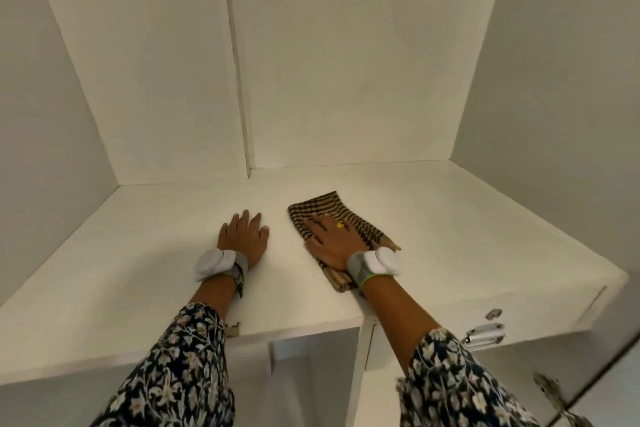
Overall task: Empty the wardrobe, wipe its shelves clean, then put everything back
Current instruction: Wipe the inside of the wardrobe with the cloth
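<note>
Cloth (322, 206) in a dark-and-tan check lies inside the wardrobe (554, 80), flat on its white shelf (450, 225). It is folded into a rough oblong, with its near end close to the shelf's front edge. Your right hand (332, 241) lies palm down on top of the cloth, fingers straight and a little apart, pressing it to the board rather than curling round it. A ring (340, 225) with a yellow spot shows on one finger. Your left hand (244, 236) rests just left of the cloth and apart from it, palm down on bare shelf, fingers straight and slightly spread, holding nothing. Both wrists, on the near side of the cloth, carry grey bands (218, 263) with white pods. Dark floral sleeves (173, 374) cover the forearms reaching in over the front edge. Beyond the cloth rises the white back wall (346, 62), and a narrow vertical batten (239, 80) runs down it to meet the shelf behind and left of the cloth. White side walls close the compartment well to the cloth's left and right. Below the cloth, under the shelf's front edge, a white upright (356, 374) splits the lower space in two; what those spaces hold you cannot tell. A metal hinge (485, 334) sits on the front face below and right of the cloth. Farther right and lower, the edge of a door (616, 402) shows, blurred.
</note>
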Available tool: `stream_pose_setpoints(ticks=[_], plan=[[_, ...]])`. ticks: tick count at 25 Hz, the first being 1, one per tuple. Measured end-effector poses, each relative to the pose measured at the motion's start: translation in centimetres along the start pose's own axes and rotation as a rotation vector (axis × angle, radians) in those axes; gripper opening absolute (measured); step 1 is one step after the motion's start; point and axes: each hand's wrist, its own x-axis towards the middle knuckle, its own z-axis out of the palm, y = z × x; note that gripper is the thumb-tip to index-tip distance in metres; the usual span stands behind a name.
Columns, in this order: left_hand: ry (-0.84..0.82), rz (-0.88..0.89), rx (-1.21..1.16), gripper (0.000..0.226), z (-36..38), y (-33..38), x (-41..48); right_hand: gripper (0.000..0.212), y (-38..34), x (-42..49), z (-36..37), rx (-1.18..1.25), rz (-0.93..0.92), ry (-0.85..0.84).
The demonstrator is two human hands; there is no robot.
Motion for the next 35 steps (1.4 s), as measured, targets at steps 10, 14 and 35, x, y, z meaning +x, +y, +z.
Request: stream_pose_setpoints(ticks=[10,14,35], plan=[[0.018,0.143,-0.219,0.047,-1.2,-1.5,-2.5,0.054,3.0,-8.3,-0.2,0.010,0.493,0.048],[0.033,0.102,-0.294,0.048,-1.5,-1.1,-2.7,0.055,-3.9,-7.0,0.9,0.003,0.191,0.036],[-0.040,0.151,-0.194,0.045,3.0,19.9,10.4,0.056,33.0,-4.2,-4.5,0.009,0.780,0.056]])
